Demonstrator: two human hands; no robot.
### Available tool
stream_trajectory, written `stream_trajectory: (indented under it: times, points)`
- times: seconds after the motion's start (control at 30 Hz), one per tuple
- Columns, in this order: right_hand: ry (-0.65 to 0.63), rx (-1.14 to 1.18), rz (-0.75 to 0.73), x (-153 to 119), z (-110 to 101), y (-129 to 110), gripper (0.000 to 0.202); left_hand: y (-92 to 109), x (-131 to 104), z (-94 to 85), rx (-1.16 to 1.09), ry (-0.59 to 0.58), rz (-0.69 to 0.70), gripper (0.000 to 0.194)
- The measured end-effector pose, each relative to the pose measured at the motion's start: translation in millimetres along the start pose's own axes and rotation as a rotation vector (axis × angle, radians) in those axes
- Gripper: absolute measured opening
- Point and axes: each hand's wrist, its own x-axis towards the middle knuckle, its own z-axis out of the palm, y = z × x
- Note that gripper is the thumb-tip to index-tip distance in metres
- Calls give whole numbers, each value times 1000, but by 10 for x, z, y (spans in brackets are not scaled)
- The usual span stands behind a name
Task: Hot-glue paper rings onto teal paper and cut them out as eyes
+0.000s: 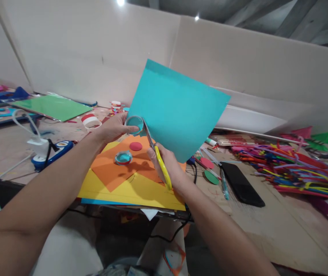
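My left hand (115, 127) is closed on the lower left corner of a turquoise paper sheet (181, 103), which is held up and tilted. Its thumb presses a round piece with a pale rim (133, 122) against that corner. My right hand (168, 163) grips scissors (162, 164) with yellow handles. The blades meet the sheet just right of the round piece; whether they are apart is unclear. Below, a similar round piece (123, 157) and a red paper disc (135, 146) rest on orange paper (110, 174), over yellow paper (95, 193).
To the left are a blue power strip (40, 163) with a white plug, a red-and-white ring (91, 122) and green sheets (54, 107). A black phone (242, 184), a pen (224, 186), paper discs and many coloured pipe cleaners (293, 165) lie at right. Pale panels stand behind.
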Motion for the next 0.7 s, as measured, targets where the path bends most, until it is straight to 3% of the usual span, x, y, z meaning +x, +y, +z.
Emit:
stream_trajectory:
  times: [0.53, 0.7]
  points:
    - [-3, -31, 28, -57, 17, -3, 39, 37, -23, -28, -95, -39, -62, 39]
    - [27, 22, 22, -45, 20, -11, 37, -65, -1, 34, -282, 108, -43, 34]
